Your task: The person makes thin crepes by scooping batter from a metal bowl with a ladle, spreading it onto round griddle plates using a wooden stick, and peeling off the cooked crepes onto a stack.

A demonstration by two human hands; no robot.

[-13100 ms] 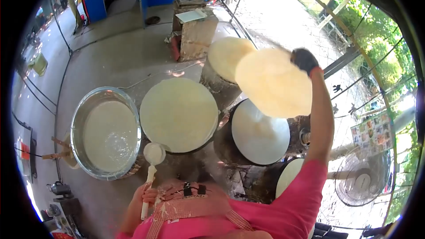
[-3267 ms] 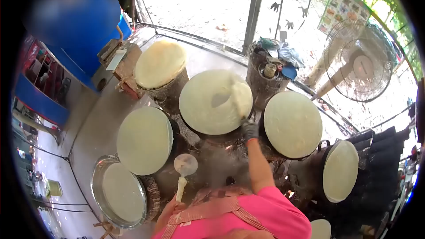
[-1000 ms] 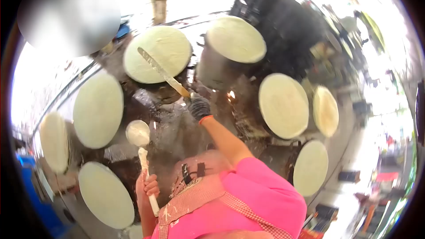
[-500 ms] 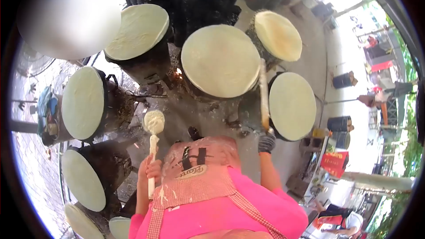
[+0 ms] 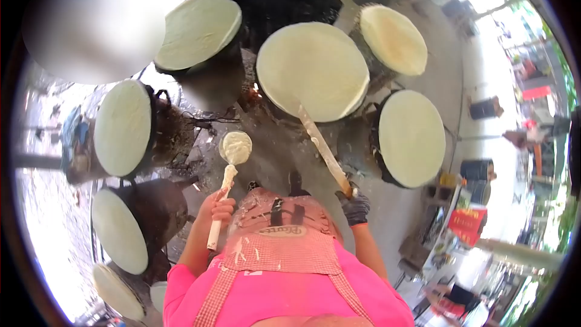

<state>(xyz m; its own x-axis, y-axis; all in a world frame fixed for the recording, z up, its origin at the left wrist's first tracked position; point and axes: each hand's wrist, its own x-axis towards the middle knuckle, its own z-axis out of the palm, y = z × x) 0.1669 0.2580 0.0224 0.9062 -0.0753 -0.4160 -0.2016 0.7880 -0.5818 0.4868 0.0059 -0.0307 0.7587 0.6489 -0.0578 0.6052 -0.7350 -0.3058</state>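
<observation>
Both hands we hold closed: the left hand (image 5: 221, 208) around the ladle (image 5: 229, 175) at eleven o'clock, facing upward probably so its paste (image 5: 236, 145) cannot spill, the right hand (image 5: 355, 207), gloved perhaps against heat, around the spatula (image 5: 325, 150), pointing toward the round pale top (image 5: 311, 70) at twelve o'clock.

Shirt (image 5: 278, 298): bright pink | apron: red-and-white checked bib (image 5: 290, 255), matching shoulder straps (image 5: 215, 300), white splatters | apron front (image 5: 247, 213): dull pink, two black vertical bars (image 5: 276, 212), pale oval patch (image 5: 287, 231) bore dark lettering, partly legible | right hand (image 5: 356, 208): wore dark grey glove, orange-red cuff edge (image 5: 359, 225) | left hand (image 5: 219, 208): was bare.
</observation>
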